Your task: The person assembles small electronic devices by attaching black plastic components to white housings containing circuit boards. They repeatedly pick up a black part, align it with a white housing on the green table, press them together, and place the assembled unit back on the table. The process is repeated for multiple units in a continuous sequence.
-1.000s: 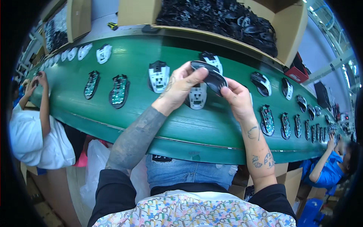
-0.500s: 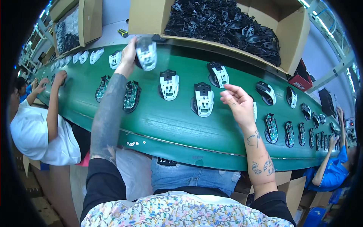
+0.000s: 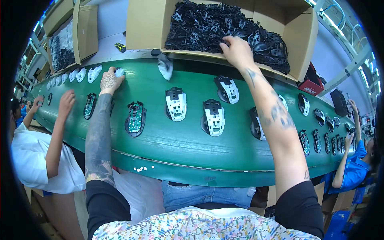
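My left hand (image 3: 109,82) is closed around a white mouse shell (image 3: 120,72) at the far left of the green belt, its palm covering part of the shell. My right hand (image 3: 239,52) reaches over the front wall of a cardboard box, fingers curled down among small black plastic parts (image 3: 200,30). What sits between those fingertips is too small to make out. A blurred white-and-dark mouse shell (image 3: 165,67) is at the belt's far edge. White mouse shells with black top pieces (image 3: 176,104) lie mid-belt. Beside them is a mouse base with a green circuit board (image 3: 135,119).
The open cardboard box (image 3: 304,44) stands behind the belt (image 3: 160,144). Another carton (image 3: 86,36) is at the back left, near a yellow-black tool (image 3: 120,47). A person in white (image 3: 44,160) works at left, one in blue (image 3: 350,166) at right. Small pale pieces (image 3: 140,169) lie near me.
My left hand has let go of one mouse shell at the far edge and moved left onto another. My right hand has gone from mid-belt up into the box of black parts.
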Tool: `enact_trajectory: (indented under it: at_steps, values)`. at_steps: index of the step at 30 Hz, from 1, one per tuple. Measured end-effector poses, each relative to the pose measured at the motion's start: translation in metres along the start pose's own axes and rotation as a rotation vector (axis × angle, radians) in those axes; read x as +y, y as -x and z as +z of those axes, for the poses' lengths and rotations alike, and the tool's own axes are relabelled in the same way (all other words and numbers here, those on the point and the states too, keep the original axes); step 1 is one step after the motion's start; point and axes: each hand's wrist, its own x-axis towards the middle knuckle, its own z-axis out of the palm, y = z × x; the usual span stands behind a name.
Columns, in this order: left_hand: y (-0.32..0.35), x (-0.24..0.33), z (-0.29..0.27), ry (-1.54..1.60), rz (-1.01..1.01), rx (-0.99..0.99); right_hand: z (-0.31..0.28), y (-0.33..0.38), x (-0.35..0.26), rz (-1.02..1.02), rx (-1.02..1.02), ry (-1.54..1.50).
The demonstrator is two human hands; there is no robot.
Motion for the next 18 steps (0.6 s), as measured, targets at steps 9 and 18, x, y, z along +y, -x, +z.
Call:
enact_trajectory:
  at_steps: [9, 18]
  values:
    - [0.071, 0.049, -0.059, 1.859, -0.012, -0.194, 0.003, -0.037, 0.012, 0.189, -0.177, 0.031]
    - [0.158, 0.168, -0.062, 2.13, 0.045, -0.66, -0.003, -0.019, 0.016, 0.11, -0.238, -0.063]
